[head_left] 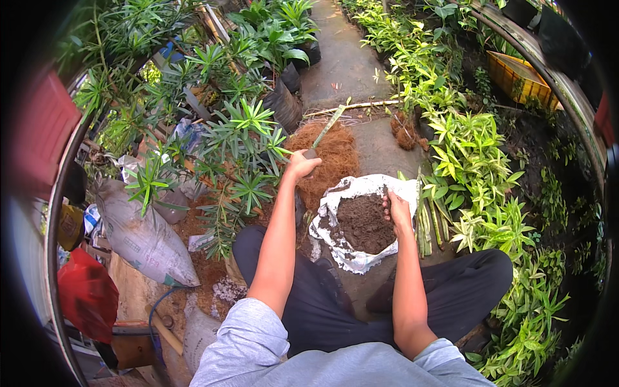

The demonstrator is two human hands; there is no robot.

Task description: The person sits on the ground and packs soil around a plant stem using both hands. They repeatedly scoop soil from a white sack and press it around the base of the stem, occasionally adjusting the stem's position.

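Note:
My left hand [303, 165] is closed around the dark lower end of a long, pale green leaf cutting [330, 125], which points up and away. Beneath it lies a pile of brown coconut fiber [333, 157]. My right hand [399, 211] is at the right side of an open white sack [360, 263] with a rolled-down rim, its fingers curled over the dark soil [365, 222] inside. Soil sticks to those fingertips; whether they grip anything is hidden. Several long green leaf cuttings [425, 227] lie just right of the sack.
Leafy potted plants [275, 36] stand left of the concrete path [341, 53], variegated plants [464, 145] along its right. A fiber clump [404, 131] lies on the path. Full sacks [145, 232] and a red plastic bag [88, 295] are at left, a yellow crate [522, 80] at upper right.

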